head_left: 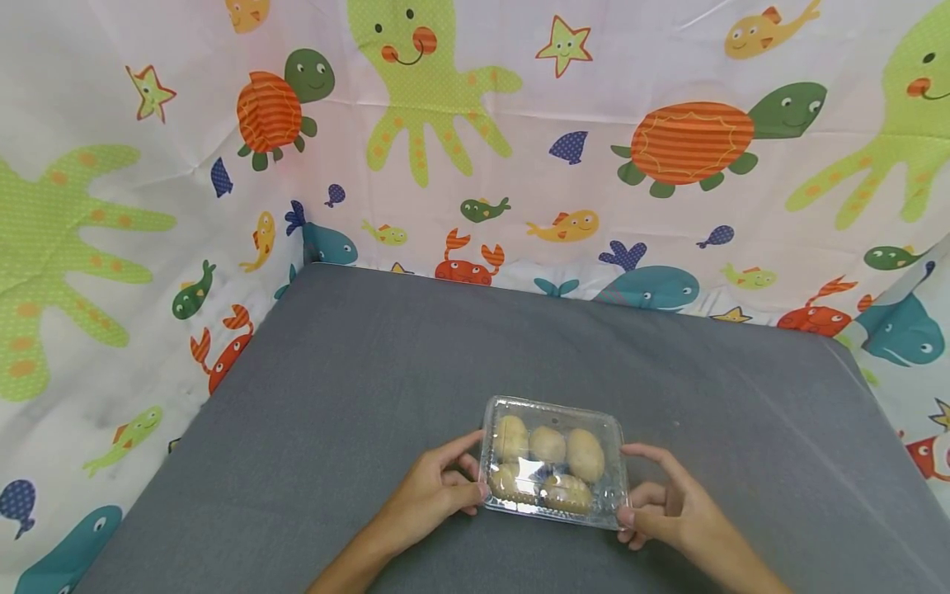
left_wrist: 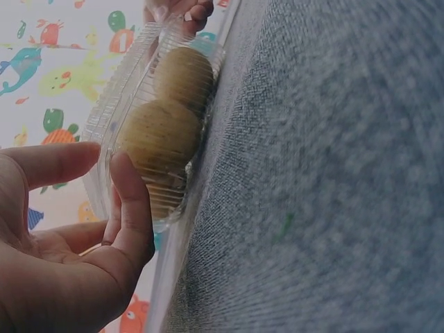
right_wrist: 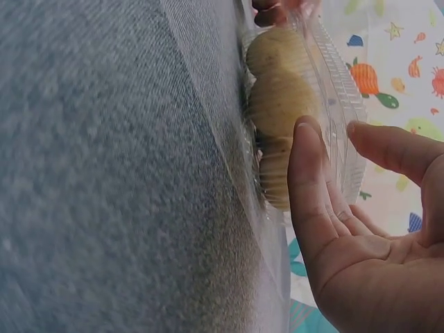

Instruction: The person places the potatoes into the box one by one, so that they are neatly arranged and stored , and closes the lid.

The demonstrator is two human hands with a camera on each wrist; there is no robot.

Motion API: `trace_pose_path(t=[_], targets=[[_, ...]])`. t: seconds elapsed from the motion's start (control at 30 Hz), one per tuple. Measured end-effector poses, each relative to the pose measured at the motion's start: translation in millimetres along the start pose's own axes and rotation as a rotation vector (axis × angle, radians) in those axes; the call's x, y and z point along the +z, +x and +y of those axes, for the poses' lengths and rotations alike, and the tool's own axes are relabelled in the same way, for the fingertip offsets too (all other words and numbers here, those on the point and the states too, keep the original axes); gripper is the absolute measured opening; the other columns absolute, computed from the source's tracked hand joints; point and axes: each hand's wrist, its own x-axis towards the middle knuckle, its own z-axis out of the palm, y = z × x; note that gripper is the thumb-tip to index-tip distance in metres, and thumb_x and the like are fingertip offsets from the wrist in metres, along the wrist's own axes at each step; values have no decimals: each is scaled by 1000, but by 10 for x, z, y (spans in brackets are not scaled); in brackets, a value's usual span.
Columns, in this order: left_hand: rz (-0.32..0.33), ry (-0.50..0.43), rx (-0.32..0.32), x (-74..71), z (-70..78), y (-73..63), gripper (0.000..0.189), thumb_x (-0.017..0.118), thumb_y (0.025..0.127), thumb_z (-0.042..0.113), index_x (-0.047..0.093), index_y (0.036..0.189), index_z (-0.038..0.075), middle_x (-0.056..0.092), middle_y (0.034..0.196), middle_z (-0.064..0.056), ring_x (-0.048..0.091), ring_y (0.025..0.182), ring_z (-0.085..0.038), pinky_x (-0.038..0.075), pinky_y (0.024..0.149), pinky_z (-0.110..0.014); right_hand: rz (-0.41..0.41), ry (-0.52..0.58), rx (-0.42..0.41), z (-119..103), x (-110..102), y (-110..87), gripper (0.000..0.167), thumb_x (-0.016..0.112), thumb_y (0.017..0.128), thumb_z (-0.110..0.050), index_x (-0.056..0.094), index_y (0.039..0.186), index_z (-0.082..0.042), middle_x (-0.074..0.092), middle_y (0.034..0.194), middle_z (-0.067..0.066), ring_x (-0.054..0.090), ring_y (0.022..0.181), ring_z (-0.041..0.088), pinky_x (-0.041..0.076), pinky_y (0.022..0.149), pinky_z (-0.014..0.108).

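A clear plastic clamshell box [head_left: 552,405] with several potatoes [head_left: 547,445] inside lies on the grey cloth, its lid down over them. At its left side my left hand [head_left: 438,487] holds the edge, thumb near the front corner and forefinger farther back. My right hand [head_left: 671,499] grips the opposite side in much the same way. In the left wrist view, thumb and forefinger meet the ribbed rim beside a potato [left_wrist: 163,135]. The right wrist view shows fingertips at the rim by another potato [right_wrist: 281,100]; contact there is hard to tell.
A dark grey cloth [head_left: 356,363] covers the table. White curtains [head_left: 490,181] printed with sea animals rise along its back, left and right edges.
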Motion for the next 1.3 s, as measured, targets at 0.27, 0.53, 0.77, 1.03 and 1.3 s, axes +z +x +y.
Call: trace_pose_path(t=[0.27, 0.53, 0.77, 1.03, 1.3], targets=[[-5, 2, -8, -7, 14, -10, 74, 73, 93, 4, 41, 160, -1, 60, 103, -10, 70, 86, -14, 63, 71, -27, 68, 2, 122, -14, 32, -1, 67, 65, 102, -1, 34, 153, -32, 74, 95, 11, 75, 84, 27, 67, 75, 45], [-7, 27, -8, -5, 15, -3, 73, 73, 94, 5, 42, 160, 1, 60, 102, -9, 64, 75, -11, 56, 65, -23, 78, 9, 114, -6, 30, -12, 68, 65, 101, 1, 35, 152, -34, 74, 93, 10, 75, 83, 25, 67, 74, 44], [-5, 35, -12, -6, 29, -16, 73, 74, 95, 4, 42, 160, 1, 59, 103, -9, 58, 69, -9, 50, 60, -20, 71, 11, 84, 9, 36, -4, 69, 64, 101, 3, 36, 153, -33, 74, 93, 8, 75, 82, 24, 67, 73, 43], [-3, 49, -13, -6, 26, -12, 73, 74, 95, 6, 42, 160, 1, 58, 103, -9, 51, 62, -4, 45, 56, -17, 109, 1, 123, 7, 49, -3, 69, 68, 100, 0, 36, 152, -33, 74, 93, 8, 74, 81, 24, 67, 71, 42], [-2, 56, -22, -3, 21, -15, 71, 73, 96, 6, 42, 160, 1, 59, 105, -7, 51, 63, -4, 44, 57, -15, 117, -18, 104, -8, 65, -5, 70, 68, 98, 2, 36, 152, -31, 73, 91, 10, 72, 78, 22, 66, 68, 41]])
